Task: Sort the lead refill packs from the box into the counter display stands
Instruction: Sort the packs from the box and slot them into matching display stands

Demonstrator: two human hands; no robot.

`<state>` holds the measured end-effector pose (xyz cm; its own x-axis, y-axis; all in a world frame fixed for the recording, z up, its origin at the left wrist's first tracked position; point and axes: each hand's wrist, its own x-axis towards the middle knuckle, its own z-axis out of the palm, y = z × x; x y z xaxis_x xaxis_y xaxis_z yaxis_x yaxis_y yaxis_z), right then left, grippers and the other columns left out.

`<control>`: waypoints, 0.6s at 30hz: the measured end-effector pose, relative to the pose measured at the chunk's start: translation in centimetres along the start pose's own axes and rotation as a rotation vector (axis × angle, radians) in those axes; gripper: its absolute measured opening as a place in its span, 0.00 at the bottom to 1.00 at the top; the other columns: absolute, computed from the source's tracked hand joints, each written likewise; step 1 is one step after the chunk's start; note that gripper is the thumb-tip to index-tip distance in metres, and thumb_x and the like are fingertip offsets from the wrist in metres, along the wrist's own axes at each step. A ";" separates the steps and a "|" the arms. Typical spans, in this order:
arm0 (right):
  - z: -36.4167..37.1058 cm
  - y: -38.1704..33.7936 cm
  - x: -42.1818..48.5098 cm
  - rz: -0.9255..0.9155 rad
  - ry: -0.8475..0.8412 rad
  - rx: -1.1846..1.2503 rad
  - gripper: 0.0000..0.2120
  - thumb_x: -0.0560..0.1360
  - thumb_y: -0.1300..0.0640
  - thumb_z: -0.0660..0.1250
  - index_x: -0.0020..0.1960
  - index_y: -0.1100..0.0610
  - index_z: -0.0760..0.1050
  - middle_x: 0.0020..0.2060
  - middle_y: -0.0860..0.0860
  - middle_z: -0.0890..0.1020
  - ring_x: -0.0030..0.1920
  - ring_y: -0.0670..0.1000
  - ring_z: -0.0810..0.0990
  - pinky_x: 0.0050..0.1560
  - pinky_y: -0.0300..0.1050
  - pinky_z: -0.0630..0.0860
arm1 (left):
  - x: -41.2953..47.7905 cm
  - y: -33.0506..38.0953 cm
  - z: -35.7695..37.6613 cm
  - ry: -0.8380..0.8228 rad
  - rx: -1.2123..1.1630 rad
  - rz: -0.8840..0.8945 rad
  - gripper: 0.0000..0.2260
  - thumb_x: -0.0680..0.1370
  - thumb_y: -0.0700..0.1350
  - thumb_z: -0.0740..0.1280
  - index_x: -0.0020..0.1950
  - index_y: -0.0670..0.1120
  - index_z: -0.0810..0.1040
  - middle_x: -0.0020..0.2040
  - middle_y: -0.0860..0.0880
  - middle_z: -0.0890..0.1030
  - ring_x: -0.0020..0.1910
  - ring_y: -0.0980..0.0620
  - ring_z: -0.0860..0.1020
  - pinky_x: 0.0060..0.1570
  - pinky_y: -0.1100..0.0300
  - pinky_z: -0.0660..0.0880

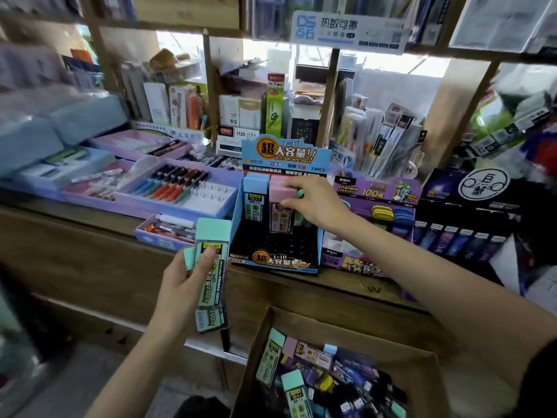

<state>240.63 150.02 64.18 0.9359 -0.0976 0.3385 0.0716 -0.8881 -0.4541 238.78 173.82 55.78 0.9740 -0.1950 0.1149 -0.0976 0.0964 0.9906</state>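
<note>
A blue counter display stand (272, 263) stands on the wooden counter, with a blue-capped pack (255, 196) upright in its back row. My right hand (313, 200) pinches the cap of a pink lead refill pack (281, 217) that sits upright in the back row beside the blue one. My left hand (188, 282) holds mint-green refill packs (211, 267) upright in front of the counter edge, left of the stand. Below, an open cardboard box (416, 366) holds several more packs (316, 378) in mint, pink, blue and purple.
A purple display stand (376, 188) with coloured packs stands right of the blue one. Purple trays of pens (180, 188) lie on the counter to the left. Shelves of stationery rise behind. A dark display (470, 206) fills the counter's right end.
</note>
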 end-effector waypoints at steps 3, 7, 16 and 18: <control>0.2 -0.6 0.3 -0.020 -0.004 -0.012 0.18 0.72 0.59 0.71 0.61 0.61 0.76 0.60 0.58 0.78 0.61 0.58 0.75 0.60 0.47 0.67 | 0.0 -0.1 0.3 0.002 -0.013 -0.001 0.13 0.70 0.56 0.65 0.48 0.49 0.78 0.37 0.49 0.83 0.33 0.55 0.81 0.30 0.63 0.78; 1.3 -0.2 0.0 -0.026 0.033 -0.029 0.16 0.73 0.59 0.70 0.59 0.58 0.73 0.49 0.53 0.81 0.50 0.56 0.78 0.46 0.49 0.73 | 0.1 0.0 0.6 -0.006 -0.036 -0.013 0.13 0.71 0.54 0.65 0.49 0.48 0.77 0.37 0.48 0.83 0.33 0.55 0.81 0.30 0.64 0.78; 2.7 0.9 -0.5 -0.208 0.254 -0.409 0.10 0.74 0.59 0.68 0.53 0.62 0.76 0.52 0.57 0.73 0.54 0.58 0.71 0.53 0.51 0.70 | 0.0 0.5 1.3 -0.037 -0.048 -0.012 0.16 0.71 0.54 0.65 0.51 0.45 0.77 0.37 0.48 0.84 0.34 0.53 0.82 0.30 0.64 0.77; 2.4 0.8 -0.4 -0.199 0.235 -0.432 0.11 0.76 0.57 0.65 0.56 0.61 0.77 0.55 0.56 0.73 0.57 0.57 0.69 0.56 0.50 0.66 | -0.1 0.8 1.6 -0.049 -0.045 -0.003 0.16 0.72 0.54 0.64 0.52 0.45 0.77 0.38 0.48 0.84 0.34 0.54 0.82 0.30 0.64 0.77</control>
<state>241.12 150.45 61.75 0.8125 0.0380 0.5817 0.0454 -0.9990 0.0018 238.27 172.31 56.68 0.9629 -0.2432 0.1167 -0.0844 0.1392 0.9867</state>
